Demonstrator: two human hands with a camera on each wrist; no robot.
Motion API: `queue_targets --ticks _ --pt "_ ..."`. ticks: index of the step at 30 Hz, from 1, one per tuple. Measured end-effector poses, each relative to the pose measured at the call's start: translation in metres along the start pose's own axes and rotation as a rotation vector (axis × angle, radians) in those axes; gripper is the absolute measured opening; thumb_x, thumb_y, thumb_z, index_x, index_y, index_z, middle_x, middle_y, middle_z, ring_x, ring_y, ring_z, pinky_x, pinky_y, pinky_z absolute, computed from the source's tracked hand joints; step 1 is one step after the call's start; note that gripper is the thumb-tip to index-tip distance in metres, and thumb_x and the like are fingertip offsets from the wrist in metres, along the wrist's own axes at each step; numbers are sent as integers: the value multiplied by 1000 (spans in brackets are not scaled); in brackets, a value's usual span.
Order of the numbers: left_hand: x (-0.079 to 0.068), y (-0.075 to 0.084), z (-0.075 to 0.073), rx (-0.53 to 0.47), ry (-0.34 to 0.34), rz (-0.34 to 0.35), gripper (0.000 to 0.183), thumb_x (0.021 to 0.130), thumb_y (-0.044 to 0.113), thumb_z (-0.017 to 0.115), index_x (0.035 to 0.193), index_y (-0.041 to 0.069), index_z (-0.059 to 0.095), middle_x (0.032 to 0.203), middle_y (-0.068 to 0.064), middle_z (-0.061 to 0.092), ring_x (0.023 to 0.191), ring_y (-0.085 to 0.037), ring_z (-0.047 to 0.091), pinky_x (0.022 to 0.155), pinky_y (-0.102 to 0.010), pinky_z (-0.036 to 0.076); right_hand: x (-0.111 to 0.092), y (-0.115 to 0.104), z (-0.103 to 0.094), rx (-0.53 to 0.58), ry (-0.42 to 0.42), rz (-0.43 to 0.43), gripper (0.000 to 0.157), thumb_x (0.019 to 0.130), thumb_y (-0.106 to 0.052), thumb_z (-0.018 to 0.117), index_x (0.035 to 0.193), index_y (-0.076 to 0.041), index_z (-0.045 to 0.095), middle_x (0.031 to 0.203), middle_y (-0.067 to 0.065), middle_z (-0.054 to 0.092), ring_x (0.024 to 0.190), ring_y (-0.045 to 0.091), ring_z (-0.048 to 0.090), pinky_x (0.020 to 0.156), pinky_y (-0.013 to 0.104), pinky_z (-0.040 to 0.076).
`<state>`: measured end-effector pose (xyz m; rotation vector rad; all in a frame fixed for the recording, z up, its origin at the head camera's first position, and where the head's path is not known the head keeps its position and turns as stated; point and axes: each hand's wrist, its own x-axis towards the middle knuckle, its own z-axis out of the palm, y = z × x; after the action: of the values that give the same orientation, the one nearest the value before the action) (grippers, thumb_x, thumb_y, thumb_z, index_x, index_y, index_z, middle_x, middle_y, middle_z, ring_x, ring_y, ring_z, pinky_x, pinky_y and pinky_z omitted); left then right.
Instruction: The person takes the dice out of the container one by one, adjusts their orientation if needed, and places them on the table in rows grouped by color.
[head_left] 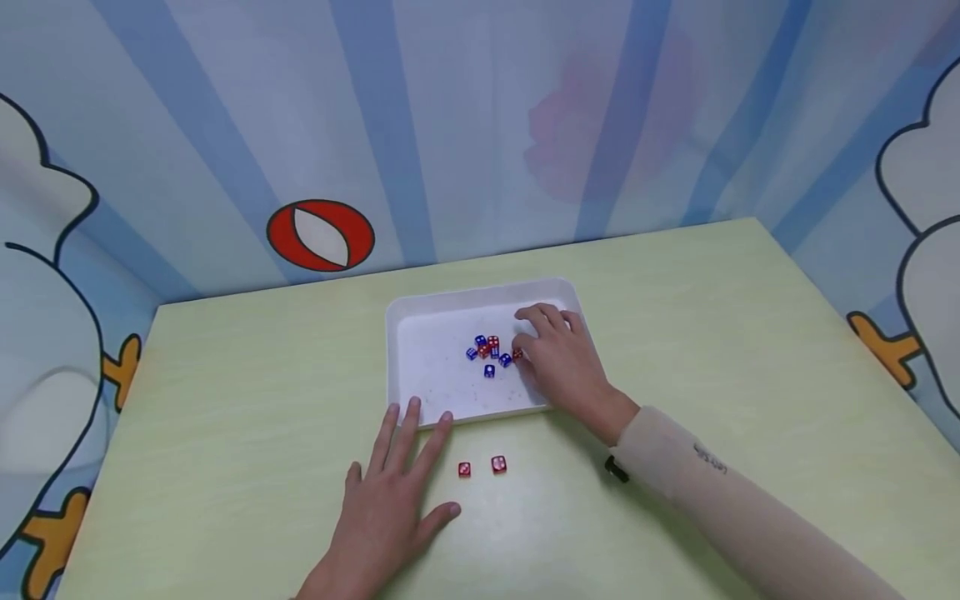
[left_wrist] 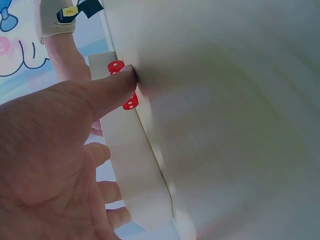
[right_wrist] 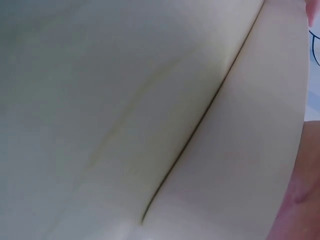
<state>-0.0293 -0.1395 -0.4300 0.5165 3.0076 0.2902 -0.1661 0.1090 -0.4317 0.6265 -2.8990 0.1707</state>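
a hand could pass along the desk's (head_left: 262, 417) left edge, round its far right corner, or down the tray's (head_left: 431, 350) left side; a dice cluster (head_left: 483, 352) blocks the tray's middle; right hand (head_left: 562, 362) and sleeve (head_left: 720, 475), its near right corner; left hand (head_left: 386, 508), the near left; two dice (head_left: 498, 465) lie before its near edge.

On my feed, left hand (head_left: 386, 504): palm down, fingers straight, spread, thumb out sideways, fingertips at near rim of tray (head_left: 427, 350). Right hand (head_left: 558, 358): over tray's right half, fingers bent downward; I can't confirm a pinch. Right forearm (head_left: 720, 483): sleeved, slanting in from tray's near right. Left wrist (head_left: 337, 575): bare, tray's near side.
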Motion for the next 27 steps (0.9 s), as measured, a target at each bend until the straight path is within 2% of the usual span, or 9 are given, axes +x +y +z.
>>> queue_targets --ticks 9,16,27 --pt "-1 1 1 -4 0 6 100 88 57 81 169 29 30 177 -13 18 161 -41 19 90 -78 50 -8 -2 -3 17 49 -23 16 99 -21 77 112 -13 81 143 10 63 139 32 51 113 53 42" --pt "-1 0 0 8 -7 -3 100 88 58 81 169 29 30 177 -13 18 161 -41 20 88 -77 51 -19 -1 -6 81 85 -22 19 97 -22 79 113 -12 80 144 11 62 139 32 51 113 53 40" --pt "0 1 0 28 -4 -5 100 88 59 80 169 29 30 177 -13 19 160 -40 22 86 -74 53 -40 -3 -12 137 210 -94 22 92 -18 82 113 -11 78 146 14 60 139 34 51 111 55 42"
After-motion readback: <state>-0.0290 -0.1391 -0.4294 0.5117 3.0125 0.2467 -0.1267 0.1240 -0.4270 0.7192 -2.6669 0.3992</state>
